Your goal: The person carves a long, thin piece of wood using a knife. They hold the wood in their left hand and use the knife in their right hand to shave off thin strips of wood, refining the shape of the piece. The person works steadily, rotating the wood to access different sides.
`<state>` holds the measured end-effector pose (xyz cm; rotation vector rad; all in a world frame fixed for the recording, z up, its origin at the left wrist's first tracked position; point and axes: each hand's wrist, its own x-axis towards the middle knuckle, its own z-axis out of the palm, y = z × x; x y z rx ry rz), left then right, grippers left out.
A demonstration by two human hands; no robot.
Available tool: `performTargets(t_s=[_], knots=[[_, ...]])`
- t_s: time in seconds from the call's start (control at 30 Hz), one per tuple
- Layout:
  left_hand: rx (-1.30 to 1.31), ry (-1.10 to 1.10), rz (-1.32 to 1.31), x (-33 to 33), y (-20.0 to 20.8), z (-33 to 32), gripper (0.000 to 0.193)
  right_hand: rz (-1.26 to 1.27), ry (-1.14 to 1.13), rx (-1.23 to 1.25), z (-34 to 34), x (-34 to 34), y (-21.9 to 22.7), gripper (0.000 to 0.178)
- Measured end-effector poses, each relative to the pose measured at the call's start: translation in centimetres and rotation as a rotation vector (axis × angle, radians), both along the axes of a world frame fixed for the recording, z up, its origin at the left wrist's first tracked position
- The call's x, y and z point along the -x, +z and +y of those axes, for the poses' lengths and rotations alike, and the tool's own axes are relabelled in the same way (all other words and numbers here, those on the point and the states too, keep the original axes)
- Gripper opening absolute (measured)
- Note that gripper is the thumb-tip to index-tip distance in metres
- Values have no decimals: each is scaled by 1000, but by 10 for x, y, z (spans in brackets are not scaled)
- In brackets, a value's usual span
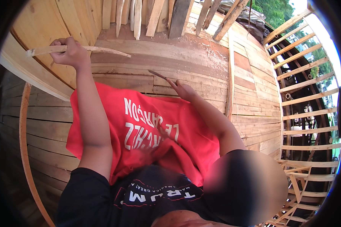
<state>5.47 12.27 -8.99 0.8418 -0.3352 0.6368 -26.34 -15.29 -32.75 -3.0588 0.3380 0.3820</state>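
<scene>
My left hand is raised at the upper left, its fingers wrapped round a long pale strip of wood. The strip sticks out on both sides of the fist and tapers toward the right. Lower and to the right, my right hand grips a slim knife, its dark blade pointing up and left. The knife and the wood strip are apart. Under both forearms a red cloth with white lettering covers my lap.
Wood shavings lie on the plank floor. Upright boards and sticks line the far side. A slatted wooden railing runs along the right; a curved wooden strip stands at left. A blurred round patch hides the area near my right upper arm.
</scene>
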Motion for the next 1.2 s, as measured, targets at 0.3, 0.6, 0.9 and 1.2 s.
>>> performTargets(t_s=[0.3,0.6,0.9,1.2], knots=[[-8,29,-2,-4,-2,2,26,-10,-419,46,-60,74,-25,74],[21,-2,-21,-1,2,-12,25,-84,-566,163,-61,95,-40,75],[-12,58,-7,-8,0,9,26,111,-64,66,-34,83,-12,81],[-6,73,12,-11,-4,5,26,101,-110,139,-75,145,-3,78]])
